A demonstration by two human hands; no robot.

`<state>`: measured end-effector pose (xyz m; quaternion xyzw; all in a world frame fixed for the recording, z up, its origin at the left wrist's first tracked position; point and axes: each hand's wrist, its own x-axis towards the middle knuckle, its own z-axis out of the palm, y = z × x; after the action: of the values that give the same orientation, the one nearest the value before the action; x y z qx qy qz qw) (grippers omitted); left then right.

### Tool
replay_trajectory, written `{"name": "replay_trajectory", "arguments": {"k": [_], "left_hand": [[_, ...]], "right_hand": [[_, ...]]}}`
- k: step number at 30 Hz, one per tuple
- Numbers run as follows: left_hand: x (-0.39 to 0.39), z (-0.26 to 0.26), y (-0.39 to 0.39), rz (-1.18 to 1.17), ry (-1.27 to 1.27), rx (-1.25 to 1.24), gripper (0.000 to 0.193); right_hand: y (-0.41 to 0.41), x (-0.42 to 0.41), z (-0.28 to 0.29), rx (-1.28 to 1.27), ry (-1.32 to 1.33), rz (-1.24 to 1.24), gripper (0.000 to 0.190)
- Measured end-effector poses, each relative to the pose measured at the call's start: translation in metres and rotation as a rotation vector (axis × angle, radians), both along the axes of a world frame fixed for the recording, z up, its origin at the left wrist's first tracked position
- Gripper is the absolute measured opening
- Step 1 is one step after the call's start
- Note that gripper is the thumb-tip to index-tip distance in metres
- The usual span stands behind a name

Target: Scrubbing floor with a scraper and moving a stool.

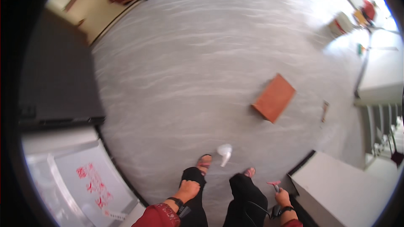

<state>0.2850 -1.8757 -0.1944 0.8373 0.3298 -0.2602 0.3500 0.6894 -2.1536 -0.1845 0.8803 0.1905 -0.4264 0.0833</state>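
Note:
My right hand [283, 197] grips the handle of a small pink-headed scraper-like tool [274, 183] beside my right leg. My left hand [189, 189] is curled over my left thigh, with nothing visible in it. A white plastic object [224, 154], perhaps a spray bottle or crumpled plastic, lies on the floor just ahead of my feet. Farther ahead and to the right stands a reddish-brown box or low stool [274, 98]. Right of that, a small brush-like tool [324, 111] lies on the floor.
Grey streaked floor [176, 69] spreads ahead. A dark cabinet or appliance [60, 78] and a pale panel with red markings [98, 167] line my left. A white wall block [334, 179] is close on my right, with a railing [380, 126] beyond. A pale bucket [340, 25] stands far right.

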Motion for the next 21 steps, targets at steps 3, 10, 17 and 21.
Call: {"name": "replay_trajectory", "arguments": {"k": [3, 10, 17, 21], "left_hand": [[0.003, -0.005, -0.01, -0.008, 0.023, 0.043, 0.022], [0.056, 0.013, -0.03, -0.024, 0.194, -0.066, 0.026], [0.172, 0.043, -0.055, -0.362, 0.363, -0.425, 0.03], [0.268, 0.059, -0.058, -0.4, 0.191, -0.545, 0.031]], "right_hand": [[-0.012, 0.006, 0.019, -0.01, -0.043, -0.118, 0.034], [-0.04, 0.034, 0.011, 0.035, 0.086, -0.238, 0.038], [-0.099, 0.087, 0.041, 0.135, 0.103, -0.435, 0.041], [-0.12, 0.115, 0.078, 0.157, 0.091, -0.553, 0.043]]}}
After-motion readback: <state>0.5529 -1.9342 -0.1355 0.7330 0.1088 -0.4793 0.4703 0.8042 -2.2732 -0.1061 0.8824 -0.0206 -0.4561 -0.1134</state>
